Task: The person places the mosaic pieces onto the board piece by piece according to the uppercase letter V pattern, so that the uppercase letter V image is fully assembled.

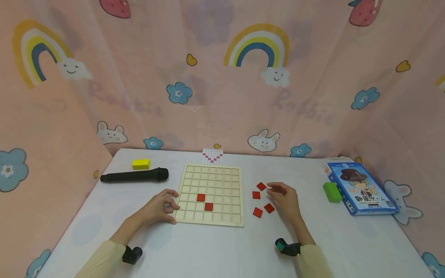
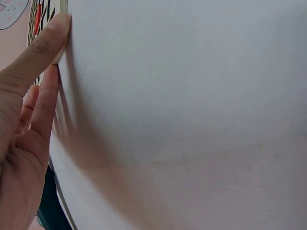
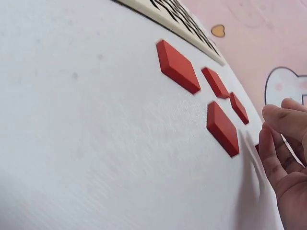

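A cream grid board [image 1: 222, 216] lies flat on the table with two red square tiles, one tile [image 1: 201, 197] diagonally behind the other [image 1: 208, 207]. My left hand [image 1: 161, 206] grips its near left corner, the thumb [image 2: 53, 33] against the edge in the left wrist view. My right hand [image 1: 285, 199] is bent beside several loose red tiles [image 1: 257, 212], right of the board. Another sliver of red tile [image 3: 257, 148] shows behind its fingers in the right wrist view. Whether the fingers pinch that tile or it lies beyond them, I cannot tell.
A paper card [image 1: 212, 156] with a V of red squares touches the back of the board. A black microphone [image 1: 135, 176] and yellow block [image 1: 140, 164] lie at back left. On the right, a green block [image 1: 332, 192] sits against a blue box [image 1: 361, 189].
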Tool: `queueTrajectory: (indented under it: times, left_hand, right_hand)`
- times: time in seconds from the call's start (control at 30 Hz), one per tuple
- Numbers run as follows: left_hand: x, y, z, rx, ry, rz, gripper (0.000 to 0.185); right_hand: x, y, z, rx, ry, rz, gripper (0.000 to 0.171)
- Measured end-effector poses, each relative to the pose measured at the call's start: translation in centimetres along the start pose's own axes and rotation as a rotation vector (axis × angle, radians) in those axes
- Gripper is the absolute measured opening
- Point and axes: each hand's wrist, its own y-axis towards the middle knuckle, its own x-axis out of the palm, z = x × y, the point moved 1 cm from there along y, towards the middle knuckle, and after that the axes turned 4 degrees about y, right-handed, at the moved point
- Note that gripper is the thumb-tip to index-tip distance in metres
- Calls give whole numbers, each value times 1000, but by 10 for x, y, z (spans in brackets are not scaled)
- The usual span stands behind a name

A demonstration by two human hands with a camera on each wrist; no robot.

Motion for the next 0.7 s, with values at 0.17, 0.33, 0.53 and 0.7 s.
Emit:
queueTrajectory:
  times: [0.17, 0.33, 0.53, 0.7]
  left_hand:
    - [-1, -1, 1, 2, 3, -1, 30]
    - [-2, -1, 0, 12, -5, 1, 30]
    - [-1, 0, -2, 30, -41, -22, 31]
    - [0, 0, -4, 34, -43, -22, 32]
  right_hand:
    - [-19, 11, 16, -27, -39, -8, 25]
    - [-31, 26, 26, -2, -128, -70, 29]
    - [-39, 39, 28, 117, -169, -168, 40]
    - [-41, 43, 28, 169, -180, -171, 40]
